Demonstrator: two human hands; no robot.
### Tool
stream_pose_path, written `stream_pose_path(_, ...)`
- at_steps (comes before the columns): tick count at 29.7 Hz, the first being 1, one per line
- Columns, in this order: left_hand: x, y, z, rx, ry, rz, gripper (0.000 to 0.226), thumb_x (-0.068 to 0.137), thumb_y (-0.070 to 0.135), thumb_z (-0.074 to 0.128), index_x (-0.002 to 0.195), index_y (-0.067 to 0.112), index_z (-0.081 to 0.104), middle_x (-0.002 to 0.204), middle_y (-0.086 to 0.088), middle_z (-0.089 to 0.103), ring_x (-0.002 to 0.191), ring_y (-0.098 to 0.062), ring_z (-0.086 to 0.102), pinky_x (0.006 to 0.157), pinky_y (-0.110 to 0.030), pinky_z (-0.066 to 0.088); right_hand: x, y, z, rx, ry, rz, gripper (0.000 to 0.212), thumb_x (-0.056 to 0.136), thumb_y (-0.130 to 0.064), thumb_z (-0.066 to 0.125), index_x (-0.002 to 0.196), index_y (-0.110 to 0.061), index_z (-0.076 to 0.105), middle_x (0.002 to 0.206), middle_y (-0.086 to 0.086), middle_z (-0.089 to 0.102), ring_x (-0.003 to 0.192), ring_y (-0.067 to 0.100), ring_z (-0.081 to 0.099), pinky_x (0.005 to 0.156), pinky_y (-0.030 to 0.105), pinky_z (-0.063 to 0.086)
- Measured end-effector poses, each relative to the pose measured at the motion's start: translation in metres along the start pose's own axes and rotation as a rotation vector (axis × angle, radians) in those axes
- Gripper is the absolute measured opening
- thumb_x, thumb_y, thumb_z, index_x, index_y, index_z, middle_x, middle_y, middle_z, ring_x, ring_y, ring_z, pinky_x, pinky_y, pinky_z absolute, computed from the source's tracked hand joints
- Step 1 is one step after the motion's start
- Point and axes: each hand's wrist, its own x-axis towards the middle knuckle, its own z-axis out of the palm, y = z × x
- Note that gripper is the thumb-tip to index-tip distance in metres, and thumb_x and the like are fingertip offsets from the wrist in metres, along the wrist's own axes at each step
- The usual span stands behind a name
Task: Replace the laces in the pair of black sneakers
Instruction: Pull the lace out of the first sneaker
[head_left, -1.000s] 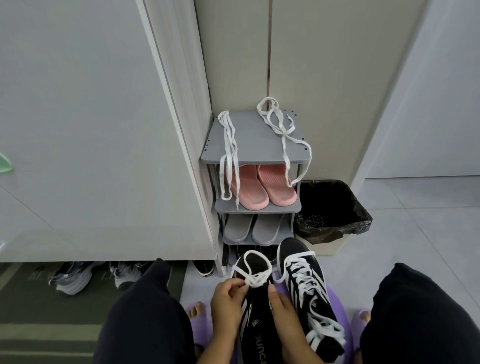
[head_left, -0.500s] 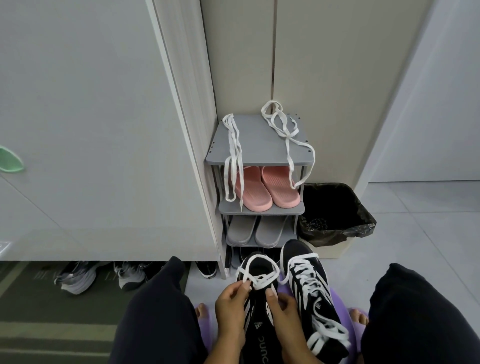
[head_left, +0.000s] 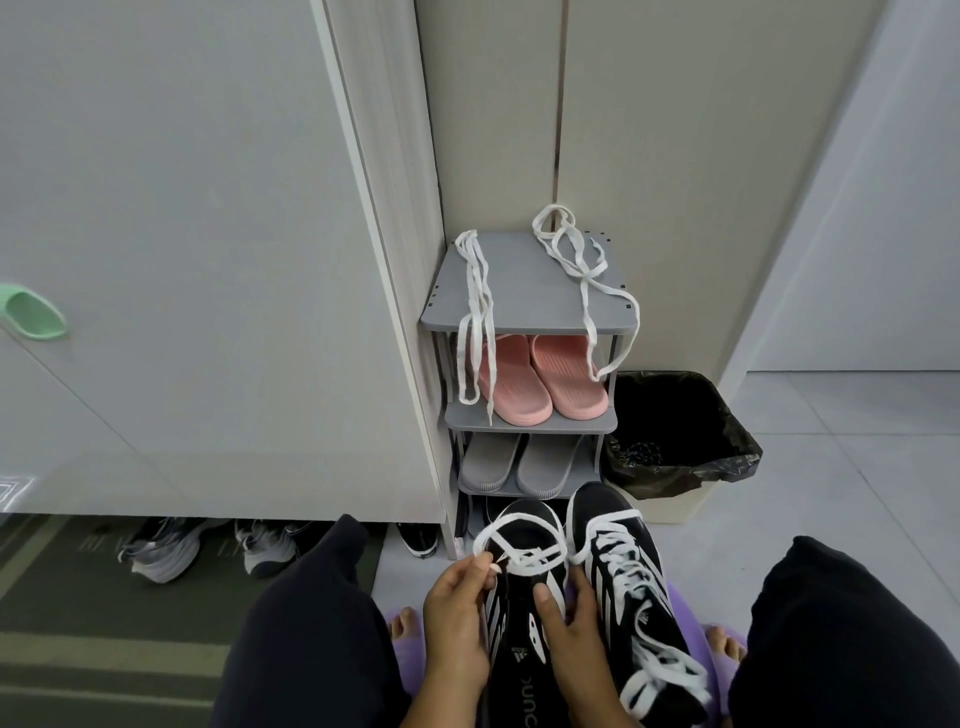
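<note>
Sneaker in work: a black fabric sneaker with white side stripes (head_left: 522, 665) lies on the lap between both hands. Its flat white lace (head_left: 535, 564) passes only the eyelets at the toe end and makes a wide loop over the toe.
Second sneaker: the matching black sneaker (head_left: 631, 587) lies just beside it on the right, laced in white along its whole length.
Left hand (head_left: 457, 618): pinches the lace where the loop comes back to the eyelets.
Right hand (head_left: 576, 639): grips the sneaker from the right side, the thumb lying on the tongue.
Key relation: the long axis runs straight away from the body, with the toe far and the heel near. The free eyelets lie on the near side of the loop. The left hand is nearer to the lace, so I judge it leads while the right steadies.
Other laces: two loose white laces (head_left: 475, 312) hang over the top of a grey plastic shoe rack (head_left: 524, 291), well apart from the hands.
</note>
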Motion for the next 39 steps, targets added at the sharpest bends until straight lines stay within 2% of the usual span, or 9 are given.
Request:
stream_pose_path(4, 0.003, 0.028, 0.003, -0.006, 0.022, 0.176, 0.010, 0.086, -0.001, 0.058, 0.077, 0.002, 0.063, 0.065, -0.006, 0.055, 0.056, -0.010, 0.052, 0.067, -0.021, 0.049, 0.007, 0.004, 0.000, -0.011, -0.023, -0.005, 0.053, 0.090, -0.006, 0.056, 0.139, -0.014, 0.037, 0.134, -0.003, 0.050, 0.117, 0.003, 0.051, 0.096, 0.017, 0.038)
stream_pose_path(8, 0.000, 0.034, 0.006, -0.039, -0.097, 0.112, 0.010, 0.087, 0.002, 0.056, 0.078, 0.003, 0.062, 0.062, -0.004, 0.057, 0.057, -0.009, 0.054, 0.074, -0.026, 0.052, 0.008, 0.004, -0.003, -0.010, -0.050, 0.003, 0.034, 0.092, -0.011, 0.054, 0.125, -0.015, 0.051, 0.118, -0.005, 0.063, 0.109, 0.002, 0.058, 0.086, 0.009, 0.047)
stream_pose_path(12, -0.009, 0.026, 0.008, -0.074, -0.112, 0.029, 0.011, 0.087, 0.002, 0.055, 0.078, 0.003, 0.060, 0.064, -0.007, 0.055, 0.055, -0.010, 0.054, 0.073, -0.028, 0.051, 0.002, 0.003, 0.000, 0.012, -0.018, 0.059, 0.030, 0.092, -0.015, 0.053, 0.121, -0.014, 0.047, 0.104, -0.009, 0.062, 0.099, 0.002, 0.057, 0.086, 0.020, 0.045)
stream_pose_path(18, -0.011, 0.078, 0.020, -0.153, -0.046, 0.218, 0.021, 0.089, -0.001, 0.053, 0.070, 0.006, 0.057, 0.052, 0.002, 0.055, 0.053, -0.008, 0.051, 0.063, -0.020, 0.050, -0.005, -0.029, 0.008, 0.025, -0.056, -0.016, 0.018, 0.094, -0.015, 0.050, 0.111, -0.009, 0.052, 0.099, 0.001, 0.066, 0.093, 0.009, 0.062, 0.071, 0.007, 0.047)
stream_pose_path(25, -0.030, 0.104, 0.031, 0.309, -0.308, 0.270, 0.011, 0.086, 0.014, 0.061, 0.095, 0.009, 0.065, 0.074, 0.002, 0.067, 0.062, -0.003, 0.063, 0.060, -0.016, 0.051, -0.001, -0.095, -0.003, 0.054, -0.041, -0.093, 0.013, 0.094, -0.029, 0.049, 0.101, -0.019, 0.053, 0.087, -0.002, 0.066, 0.076, 0.003, 0.063, 0.057, 0.005, 0.045)
stream_pose_path(29, -0.030, 0.083, 0.041, 0.426, -0.264, 0.413, 0.012, 0.084, 0.006, 0.063, 0.095, 0.010, 0.067, 0.088, -0.014, 0.069, 0.076, -0.015, 0.064, 0.066, -0.017, 0.052, 0.007, -0.111, -0.013, 0.045, -0.075, -0.113, 0.018, 0.091, -0.029, 0.053, 0.104, -0.017, 0.053, 0.083, -0.002, 0.071, 0.074, 0.003, 0.068, 0.066, 0.016, 0.049)
stream_pose_path(32, -0.030, 0.074, 0.048, 0.452, -0.262, 0.438, 0.013, 0.082, 0.007, 0.066, 0.086, 0.019, 0.069, 0.084, -0.007, 0.072, 0.079, -0.017, 0.065, 0.075, -0.025, 0.053, 0.006, -0.106, -0.016, 0.068, -0.104, -0.099, 0.015, 0.092, -0.021, 0.053, 0.105, -0.014, 0.052, 0.079, 0.000, 0.073, 0.074, 0.010, 0.070, 0.061, 0.018, 0.051)
stream_pose_path(37, -0.027, 0.069, 0.049, 0.584, -0.174, 0.525, 0.015, 0.084, 0.012, 0.066, 0.075, 0.023, 0.067, 0.064, 0.005, 0.068, 0.063, -0.004, 0.063, 0.061, -0.012, 0.048, 0.000, -0.090, -0.006, 0.101, -0.066, -0.042, 0.014, 0.094, -0.019, 0.050, 0.105, -0.011, 0.054, 0.082, 0.001, 0.068, 0.063, -0.002, 0.066, 0.051, 0.006, 0.044)
stream_pose_path(39, -0.024, 0.077, 0.045, 0.431, -0.119, 0.501, 0.012, 0.084, 0.009, 0.064, 0.077, 0.019, 0.067, 0.057, 0.006, 0.064, 0.054, 0.001, 0.057, 0.057, -0.012, 0.047, 0.002, -0.088, -0.007, 0.103, -0.057, -0.018, 0.019, 0.094, -0.022, 0.049, 0.107, -0.008, 0.055, 0.087, 0.000, 0.066, 0.067, 0.000, 0.065, 0.052, 0.003, 0.042)
